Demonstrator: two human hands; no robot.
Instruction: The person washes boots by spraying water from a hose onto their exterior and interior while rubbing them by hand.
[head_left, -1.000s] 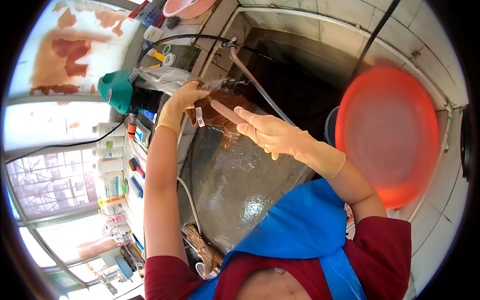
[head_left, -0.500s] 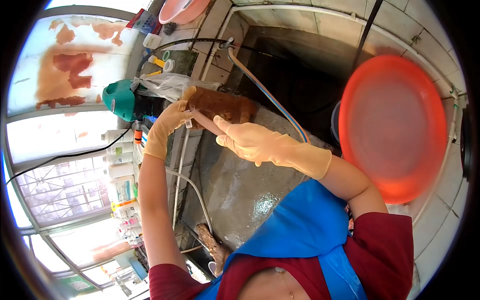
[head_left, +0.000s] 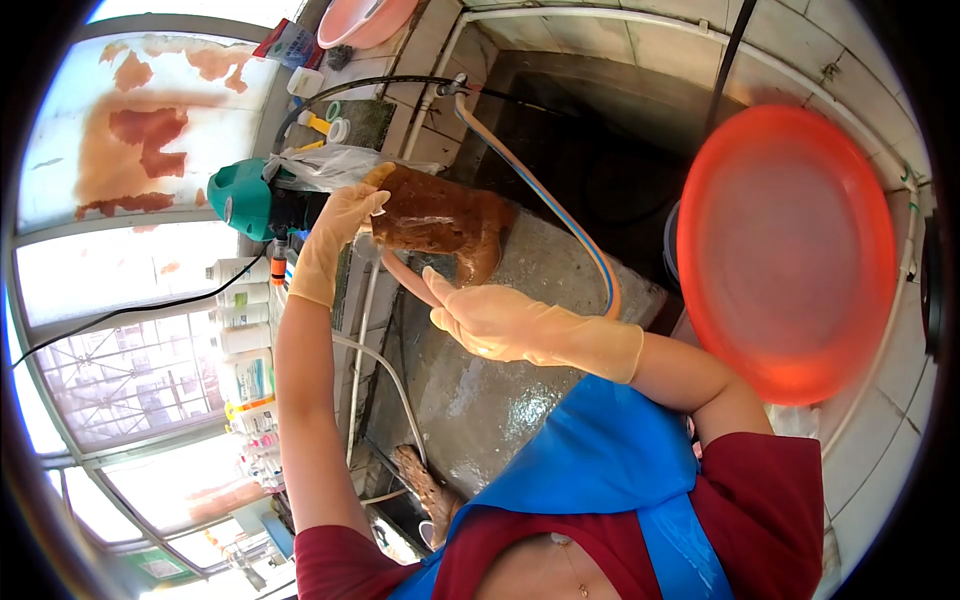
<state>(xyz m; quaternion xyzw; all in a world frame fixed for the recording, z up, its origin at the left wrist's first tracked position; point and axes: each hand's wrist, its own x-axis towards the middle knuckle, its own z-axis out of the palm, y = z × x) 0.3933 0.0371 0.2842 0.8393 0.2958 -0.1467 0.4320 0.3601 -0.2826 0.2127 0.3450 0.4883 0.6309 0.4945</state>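
A wet brown boot (head_left: pixel 435 212) lies on the grey concrete slab (head_left: pixel 430 370), its foot end pointing away from me. My left hand (head_left: pixel 352 215), in a pale yellow rubber glove, grips the boot's top edge, where a small white tag shows. In my right hand (head_left: pixel 500 318), gloved alike, is a pinkish hose (head_left: pixel 405 278) with a blue stripe along part of its length. Its free end points at the boot's opening, just below my left hand, and water seems to spray there. The hose runs back behind my right wrist to a tap (head_left: pixel 455 86).
A large red basin (head_left: pixel 785 250) leans at the right by the tiled wall. A green machine (head_left: pixel 240 200) and clear plastic (head_left: pixel 335 168) sit left of the boot. Bottles (head_left: pixel 245 340) line the window ledge. Another brown mottled item (head_left: pixel 428 485) lies near my apron.
My right hand and the hose have moved slightly down, away from the boot. My left hand has shifted up a little along its top edge, and more of the boot's side shows.
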